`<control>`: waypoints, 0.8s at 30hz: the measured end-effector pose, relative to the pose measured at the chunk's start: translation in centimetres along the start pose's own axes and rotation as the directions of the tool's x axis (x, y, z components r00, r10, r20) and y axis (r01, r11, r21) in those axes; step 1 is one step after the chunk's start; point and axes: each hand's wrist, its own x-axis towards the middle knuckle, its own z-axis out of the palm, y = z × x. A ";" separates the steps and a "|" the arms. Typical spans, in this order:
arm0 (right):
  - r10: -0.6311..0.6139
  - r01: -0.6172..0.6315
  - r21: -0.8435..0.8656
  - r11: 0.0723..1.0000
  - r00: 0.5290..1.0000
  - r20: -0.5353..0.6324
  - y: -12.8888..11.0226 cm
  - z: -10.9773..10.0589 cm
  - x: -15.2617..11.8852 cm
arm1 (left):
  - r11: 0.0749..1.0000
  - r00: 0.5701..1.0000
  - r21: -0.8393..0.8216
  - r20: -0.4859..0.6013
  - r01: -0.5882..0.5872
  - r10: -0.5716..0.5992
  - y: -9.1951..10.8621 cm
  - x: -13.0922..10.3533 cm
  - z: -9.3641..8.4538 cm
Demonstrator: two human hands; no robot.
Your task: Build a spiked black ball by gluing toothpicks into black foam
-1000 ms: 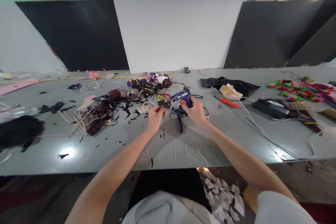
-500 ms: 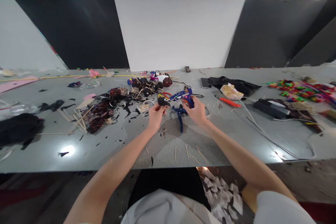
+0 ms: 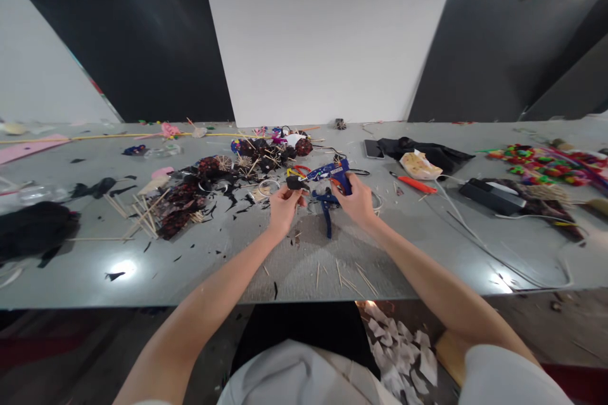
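Note:
My left hand [image 3: 284, 207] pinches a small black piece [image 3: 295, 184], which looks like cloth, above the middle of the table. Wrapped around the handle of a blue glue gun [image 3: 331, 171] is my right hand [image 3: 355, 199]. The gun's nozzle points left and meets or nearly meets the black piece; I cannot tell which. Below the gun lie blue-handled pliers [image 3: 327, 210]. Just behind my left hand are a yellow-and-red handled tool [image 3: 298, 171] and a white ring [image 3: 269, 188].
Dark, stick-spiked balls [image 3: 266, 155] and thin wooden sticks [image 3: 145, 212] crowd the left. To the right are a phone [image 3: 373, 149], an orange cutter [image 3: 414, 184], a power strip [image 3: 493, 196] and a white cord [image 3: 463, 234]. Loose sticks [image 3: 344, 278] lie near the front edge.
The red light on the glue gun no longer shows. The black piece appears slightly turned in my left hand. Both hands stay in nearly the same place.

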 end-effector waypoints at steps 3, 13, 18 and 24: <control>-0.010 0.010 -0.010 1.000 1.000 0.000 0.2 0.1 -0.1 | 1.000 1.000 -0.006 0.001 0.007 -0.007 0.0 0.0 0.0; -0.036 0.036 -0.033 0.999 0.999 -0.004 0.2 0.1 -0.1 | 1.000 1.000 -0.008 0.003 0.018 -0.018 -0.5 0.1 -0.2; -0.035 0.035 -0.043 0.998 0.999 -0.010 0.2 0.2 -0.1 | 1.000 1.000 -0.006 0.006 0.017 -0.017 -0.6 0.2 -0.3; -0.041 0.041 -0.040 0.998 0.999 -0.007 0.1 0.2 -0.1 | 1.000 1.000 -0.015 0.008 0.013 -0.013 -0.5 0.2 -0.2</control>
